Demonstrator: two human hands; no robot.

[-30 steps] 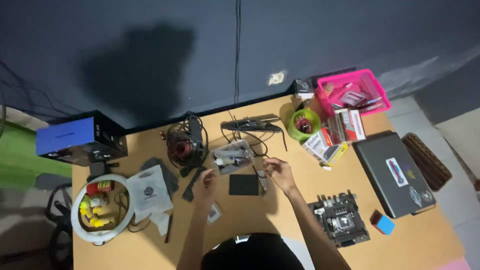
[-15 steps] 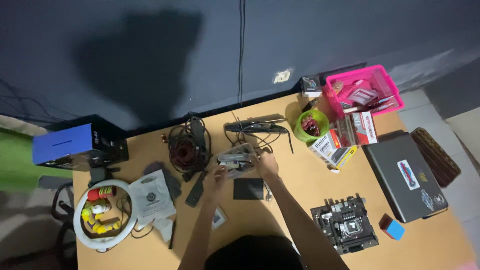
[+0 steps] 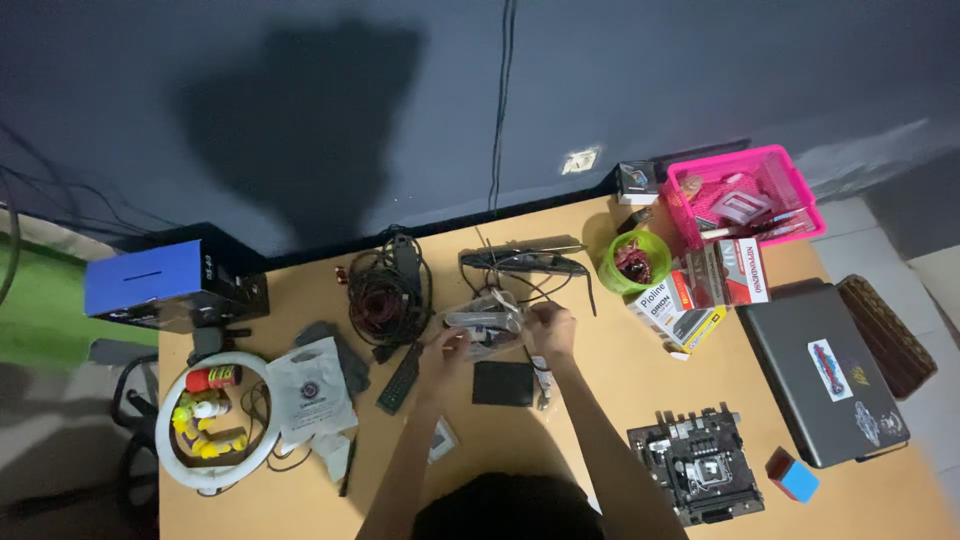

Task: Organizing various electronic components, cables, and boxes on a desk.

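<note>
motherboard [image 3: 697, 476] lying near-right on wooden table [image 3: 600, 400], black pad [image 3: 503, 383] sitting just under hands, left hand [image 3: 445, 350] and right hand [image 3: 551, 328] both gripping clear plastic box [image 3: 483, 322] mid-table, cable coil [image 3: 383, 297] lying beyond-left, pink basket [image 3: 745, 193] sitting far-right by wall

The clear plastic container [image 3: 483, 322] sits mid-desk between the left hand [image 3: 443, 352] at its 8 o'clock and the right hand [image 3: 551, 329] at its 3 o'clock. The coiled cables [image 3: 385, 293] lie at its 9 o'clock, the dark flat pad [image 3: 503, 383] at 6. The motherboard [image 3: 700, 473] lies at 4 o'clock, the laptop [image 3: 828, 372] at 3, well apart.
</note>
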